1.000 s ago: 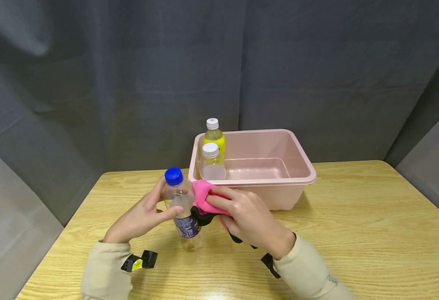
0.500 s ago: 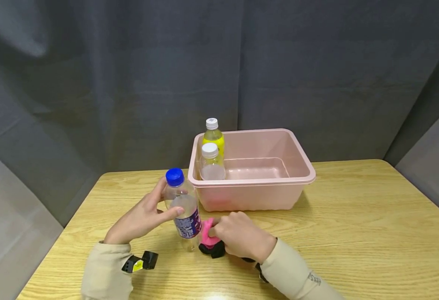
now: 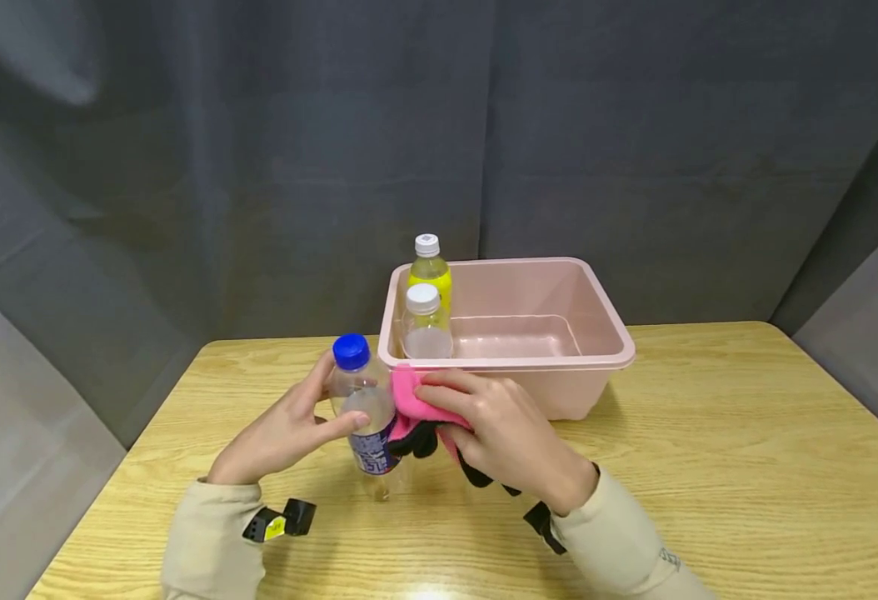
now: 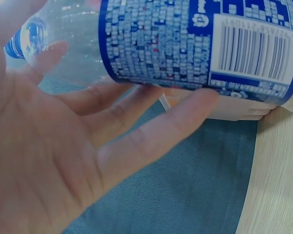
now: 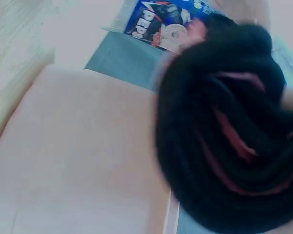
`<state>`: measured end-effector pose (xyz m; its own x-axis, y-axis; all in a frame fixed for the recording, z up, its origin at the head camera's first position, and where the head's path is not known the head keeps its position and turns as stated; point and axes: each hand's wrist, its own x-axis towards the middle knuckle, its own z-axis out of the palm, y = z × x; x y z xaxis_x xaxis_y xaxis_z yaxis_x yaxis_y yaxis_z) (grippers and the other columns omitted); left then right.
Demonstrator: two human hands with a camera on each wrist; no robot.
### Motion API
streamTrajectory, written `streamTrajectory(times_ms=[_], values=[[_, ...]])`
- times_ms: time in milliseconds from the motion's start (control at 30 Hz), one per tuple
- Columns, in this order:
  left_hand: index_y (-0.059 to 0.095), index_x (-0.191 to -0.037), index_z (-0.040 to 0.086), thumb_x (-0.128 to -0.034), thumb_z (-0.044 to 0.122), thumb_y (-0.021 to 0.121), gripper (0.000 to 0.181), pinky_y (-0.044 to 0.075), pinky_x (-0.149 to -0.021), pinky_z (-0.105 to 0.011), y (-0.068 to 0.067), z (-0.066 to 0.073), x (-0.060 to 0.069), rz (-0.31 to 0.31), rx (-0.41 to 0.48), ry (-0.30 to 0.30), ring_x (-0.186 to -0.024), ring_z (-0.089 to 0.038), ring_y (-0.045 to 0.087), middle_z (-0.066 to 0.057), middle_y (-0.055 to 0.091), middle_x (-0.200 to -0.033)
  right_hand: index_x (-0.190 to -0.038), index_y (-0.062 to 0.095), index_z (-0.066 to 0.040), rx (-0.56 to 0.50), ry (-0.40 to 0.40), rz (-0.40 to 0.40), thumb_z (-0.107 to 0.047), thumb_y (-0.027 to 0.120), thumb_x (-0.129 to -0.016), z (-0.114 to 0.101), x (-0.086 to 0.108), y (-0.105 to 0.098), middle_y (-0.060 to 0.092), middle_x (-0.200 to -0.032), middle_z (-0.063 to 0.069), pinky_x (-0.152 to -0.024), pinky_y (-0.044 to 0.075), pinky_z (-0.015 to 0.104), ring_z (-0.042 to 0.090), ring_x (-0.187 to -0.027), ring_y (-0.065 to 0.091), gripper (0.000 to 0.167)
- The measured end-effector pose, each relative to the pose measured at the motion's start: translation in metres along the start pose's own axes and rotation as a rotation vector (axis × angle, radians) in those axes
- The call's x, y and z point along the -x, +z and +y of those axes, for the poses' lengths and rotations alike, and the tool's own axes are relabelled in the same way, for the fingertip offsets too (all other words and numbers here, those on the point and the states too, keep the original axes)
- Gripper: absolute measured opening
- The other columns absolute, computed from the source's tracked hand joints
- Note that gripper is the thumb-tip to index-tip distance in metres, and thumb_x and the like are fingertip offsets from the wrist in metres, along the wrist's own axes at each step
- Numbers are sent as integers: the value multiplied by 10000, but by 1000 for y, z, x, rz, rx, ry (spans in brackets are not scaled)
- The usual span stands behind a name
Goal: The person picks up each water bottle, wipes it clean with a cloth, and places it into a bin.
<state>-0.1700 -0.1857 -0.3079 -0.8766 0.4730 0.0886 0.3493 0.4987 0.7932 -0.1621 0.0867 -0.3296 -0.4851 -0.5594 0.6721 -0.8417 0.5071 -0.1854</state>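
Observation:
A clear plastic bottle (image 3: pixel 364 408) with a blue cap and a blue printed label stands upright on the table. My left hand (image 3: pixel 281 433) holds it from the left, thumb in front and fingers behind; the left wrist view has its label (image 4: pixel 200 44) and barcode close up. A folded pink and black cloth (image 3: pixel 416 408) is gripped in my right hand (image 3: pixel 502 433), against or very near the bottle's right side. In the right wrist view the cloth (image 5: pixel 224 131) covers most of the fingers, so contact with the bottle is hard to judge.
Behind the hands sits a pink plastic basin (image 3: pixel 551 362). At its left end stand a white-capped clear bottle (image 3: pixel 426 337) and a bottle with a yellow label (image 3: pixel 439 283). The wooden table (image 3: pixel 739 458) extends right, and a grey curtain (image 3: pixel 634 150) hangs behind.
The cloth in my right hand went down to the bottle's lower right side, then came back up near the label's top. My left hand and the bottle stay almost still.

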Motion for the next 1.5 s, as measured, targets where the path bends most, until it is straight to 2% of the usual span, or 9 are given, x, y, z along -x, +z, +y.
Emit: streamTrajectory(times_ms=[200, 367, 667, 900, 1033, 1133, 1233, 1367, 1500], values=[[176, -1602, 151, -987, 320, 677, 811, 558, -910, -490, 1, -1, 1, -6, -9, 12, -1260, -387, 532, -201, 552, -1373, -1163, 733, 15, -123, -35, 339, 147, 758, -760, 0, -4, -1, 678, -1218, 172, -939, 554, 409, 337, -1067, 690, 425], [200, -1592, 164, -996, 288, 671, 769, 556, -910, -498, 1, 0, 1, -10, -8, 36, -1265, -370, 542, -173, 565, -1405, -1152, 730, 25, -164, -40, 407, 134, 754, -771, -2, -5, -1, 676, -1220, 182, -995, 518, 357, 343, -1090, 680, 397], [145, -1622, 167, -979, 318, 686, 853, 538, -941, -525, -1, -1, 1, 10, -12, 3, -1274, -401, 519, -227, 506, -1424, -1151, 747, -42, -23, -76, 121, 34, 819, -782, 0, -1, 0, 683, -1205, 124, -900, 574, 399, 266, -1042, 699, 383], [159, -1606, 194, -985, 296, 681, 818, 552, -922, -520, -2, -2, 2, 15, -16, 12, -1268, -411, 525, -215, 534, -1391, -1017, 743, -96, 36, -89, -37, 95, 751, -749, -2, -1, 7, 669, -1039, 32, -684, 580, 309, 174, -771, 656, 329], [159, -1604, 197, -985, 293, 681, 816, 552, -918, -536, -3, -2, 2, 14, -14, 23, -1279, -419, 517, -211, 531, -1404, -913, 708, -138, 112, -82, -208, 90, 734, -715, -4, 2, 16, 635, -919, -10, -534, 494, 264, 145, -641, 587, 303], [138, -1617, 200, -984, 319, 680, 842, 534, -935, -567, -2, -1, 1, 11, -23, 16, -1296, -424, 505, -207, 520, -1423, -876, 723, -172, 161, -50, -367, 73, 763, -682, -3, 7, 25, 649, -883, -42, -526, 470, 257, 136, -640, 595, 315], [145, -1613, 198, -990, 325, 675, 828, 521, -948, -584, 0, 0, 1, 5, -27, 14, -1300, -424, 504, -205, 520, -1430, -810, 724, -190, 198, -44, -466, 51, 781, -660, 0, 13, 36, 653, -825, -56, -522, 469, 263, 133, -631, 599, 290], [131, -1619, 203, -991, 326, 671, 837, 509, -956, -600, 1, 0, 0, 6, -31, 8, -1302, -430, 500, -214, 511, -1439, -742, 690, -202, 226, -54, -486, 37, 773, -657, 3, 18, 41, 639, -777, -63, -479, 426, 265, 131, -586, 558, 267], [124, -1624, 209, -990, 334, 672, 847, 510, -955, -600, 1, 1, 0, 5, -35, 10, -1306, -429, 497, -216, 503, -1447, -789, 709, -207, 229, -50, -475, 54, 755, -661, 4, 16, 35, 665, -811, -63, -468, 401, 265, 136, -584, 552, 295]])
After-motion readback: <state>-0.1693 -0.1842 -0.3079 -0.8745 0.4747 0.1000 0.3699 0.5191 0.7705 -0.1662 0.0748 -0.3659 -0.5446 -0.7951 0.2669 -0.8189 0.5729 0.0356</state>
